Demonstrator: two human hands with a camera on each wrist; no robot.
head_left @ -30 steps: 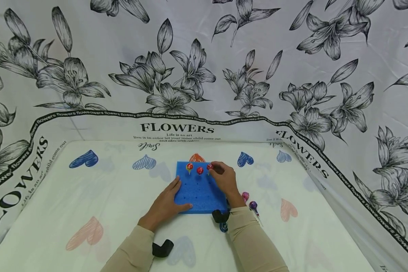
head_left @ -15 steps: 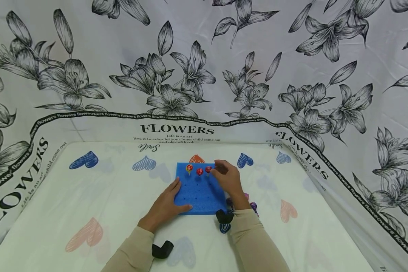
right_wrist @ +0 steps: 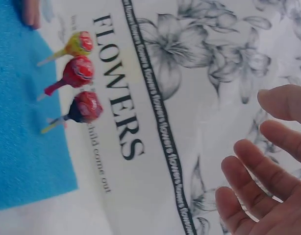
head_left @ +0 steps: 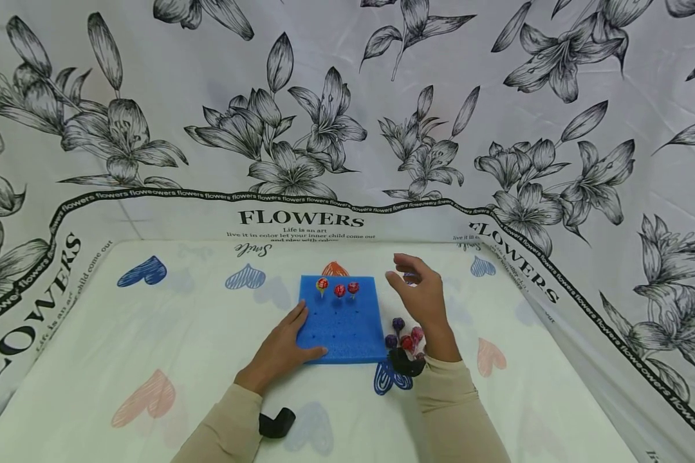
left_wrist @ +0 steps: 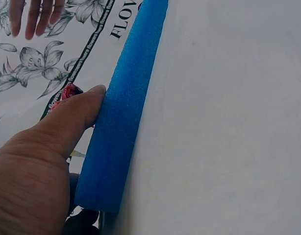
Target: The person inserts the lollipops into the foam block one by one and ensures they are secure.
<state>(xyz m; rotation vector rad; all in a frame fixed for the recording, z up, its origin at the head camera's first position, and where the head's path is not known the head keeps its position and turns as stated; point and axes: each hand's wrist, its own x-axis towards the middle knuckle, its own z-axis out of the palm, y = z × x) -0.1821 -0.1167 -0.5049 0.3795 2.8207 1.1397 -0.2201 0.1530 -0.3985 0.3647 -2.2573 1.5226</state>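
A blue foam board (head_left: 342, 325) with small holes lies on the table. Three lollipops stand by their sticks along its far part: a yellow-and-red one (head_left: 322, 284), a red one (head_left: 339, 291) and a red one with a dark lower wrapper (right_wrist: 87, 106). My left hand (head_left: 280, 350) rests at the board's left side, fingers along the edge and thumb (left_wrist: 82, 105) laid straight on the top near the front. My right hand (head_left: 425, 299) hovers right of the board with nothing in it, fingers apart and relaxed.
Several loose lollipops, among them a red one (head_left: 407, 343) and a purple one (head_left: 398, 323), lie right of the board, below my right hand. The white tablecloth (head_left: 208, 360) has printed hearts. A floral curtain (head_left: 347, 141) hangs behind the table.
My right hand has let go of the third lollipop, which now stands in the board, and has moved away to the right. My left hand stays put.
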